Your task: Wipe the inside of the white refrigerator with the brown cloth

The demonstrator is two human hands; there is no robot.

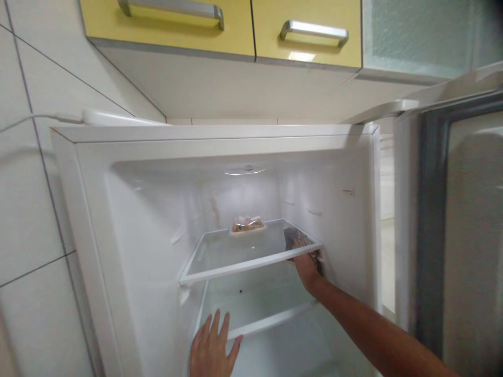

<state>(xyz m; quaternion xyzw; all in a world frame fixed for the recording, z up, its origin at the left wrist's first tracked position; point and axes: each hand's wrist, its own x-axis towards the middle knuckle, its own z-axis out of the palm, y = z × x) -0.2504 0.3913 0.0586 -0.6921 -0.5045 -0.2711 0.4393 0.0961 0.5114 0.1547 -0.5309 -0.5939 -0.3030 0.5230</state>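
Inside the open fridge, my right hand (302, 248) reaches in beneath the upper glass shelf (220, 256). Through the glass, its fingers show closed on a dark, crinkled plastic bag (290, 236) at the right wall; what the bag contains is hidden. My left hand (212, 345) is open with fingers spread, by the left end of the lower shelf's front edge (271, 320), and holds nothing. A small tray wrapped in clear film (247, 225), with brownish food in it, sits at the back of the upper shelf.
The fridge door (432, 225) stands open on the right. Yellow cabinets (306, 31) with metal handles hang above the fridge. White tiled wall (27, 209) runs along the left, with a cable (43, 116) near the fridge top.
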